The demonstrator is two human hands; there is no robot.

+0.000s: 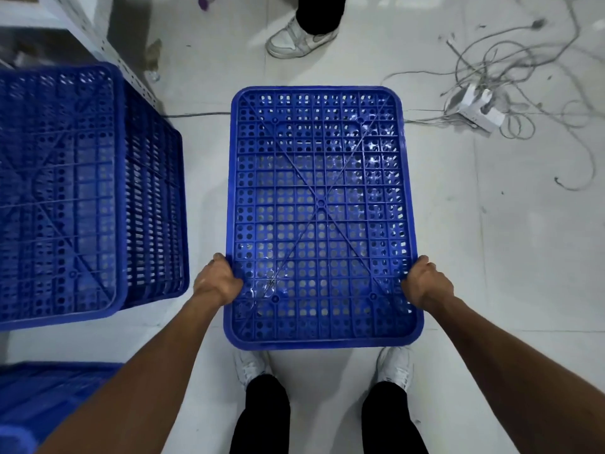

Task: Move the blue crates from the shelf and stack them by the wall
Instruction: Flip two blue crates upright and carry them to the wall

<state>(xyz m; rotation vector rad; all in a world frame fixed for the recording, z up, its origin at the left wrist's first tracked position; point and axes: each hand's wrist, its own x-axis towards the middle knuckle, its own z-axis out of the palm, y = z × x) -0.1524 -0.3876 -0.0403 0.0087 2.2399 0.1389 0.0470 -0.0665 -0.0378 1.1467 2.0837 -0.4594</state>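
At centre frame a blue crate [322, 211] is carried upside down, its perforated base facing the camera; the left hand [217, 283] and right hand [425, 283] are each clenched on a long edge near the lower corners, likely to balance its width; it hangs over the tiled floor [507, 240], between shelf and wall by my guess; more stacked crates [82, 191] sit at left beside the white shelf post [108, 44]; loose cables [491, 77] at upper right could trip.

Under the held crate [322, 217], the fingers of both hands are hidden below its rim, and so are the toes of the wearer's shoes [252, 367]. Left of it, the picture's edge crops another crate [59, 191]. Beyond it, a bystander's leg [322, 11] is cut off.
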